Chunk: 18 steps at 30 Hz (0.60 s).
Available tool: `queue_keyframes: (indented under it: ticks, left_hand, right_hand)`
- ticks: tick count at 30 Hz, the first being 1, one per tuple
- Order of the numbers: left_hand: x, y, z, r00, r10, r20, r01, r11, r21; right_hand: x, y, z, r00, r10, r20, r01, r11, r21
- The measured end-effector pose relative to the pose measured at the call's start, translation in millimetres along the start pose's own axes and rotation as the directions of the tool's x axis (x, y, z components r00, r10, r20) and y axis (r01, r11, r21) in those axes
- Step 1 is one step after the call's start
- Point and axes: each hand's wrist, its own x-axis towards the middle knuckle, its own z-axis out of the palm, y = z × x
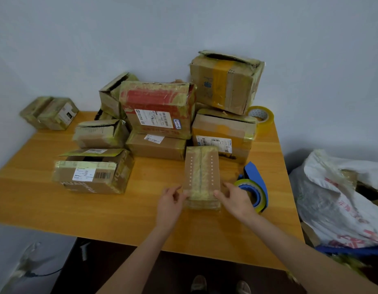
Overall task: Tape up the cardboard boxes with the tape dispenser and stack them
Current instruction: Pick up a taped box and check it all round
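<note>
A small narrow cardboard box [202, 172] lies near the front of the wooden table [56, 209], its top seam covered with yellowish tape. My left hand [170, 201] grips its near left corner and my right hand [234, 198] grips its near right corner. The blue tape dispenser [255, 185] with a yellowish roll lies on the table just right of my right hand. Behind stand several other boxes, among them an open-flapped box [92, 170] at the left and a red-printed box [160, 107] stacked in the middle.
A spare tape roll [261, 115] sits at the back right by a tall stack of boxes [225, 81]. A small taped box [50, 112] sits at the far left corner. A white sack [336, 198] stands right of the table. The wall is close behind.
</note>
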Motion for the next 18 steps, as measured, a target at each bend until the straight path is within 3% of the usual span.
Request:
queue_keyframes:
  ticks: [4, 7, 11, 15, 18]
  left_hand:
    - [-2.4, -2.9, -3.9, 0.997, -0.031, 0.069, 0.039, 0.993, -0.11]
    - [-1.9, -2.2, -1.7, 0.996, -0.05, 0.072, 0.059, 0.99, -0.125]
    - [-1.3, -1.5, 2.7, 0.999, -0.019, 0.041, 0.019, 1.0, -0.015]
    - [1.8, 4.3, 3.2, 0.999, -0.004, 0.05, -0.005, 0.984, 0.181]
    - [5.1, 14.7, 10.3, 0.997, -0.01, 0.079, -0.007, 0.977, 0.214]
  right_hand:
    - [-8.9, 1.7, 6.2, 0.998, -0.044, 0.034, 0.043, 0.998, 0.037]
    - [-5.8, 5.1, 10.9, 0.999, -0.047, -0.026, 0.048, 0.998, 0.035]
    - [-7.0, 6.0, 11.8, 0.997, -0.071, -0.006, 0.069, 0.981, -0.181]
    - [-5.3, -4.3, 0.8, 0.988, -0.154, -0.022, 0.127, 0.881, -0.455]
    - [1.4, -13.6, 0.2, 0.99, -0.141, -0.022, 0.111, 0.853, -0.51]
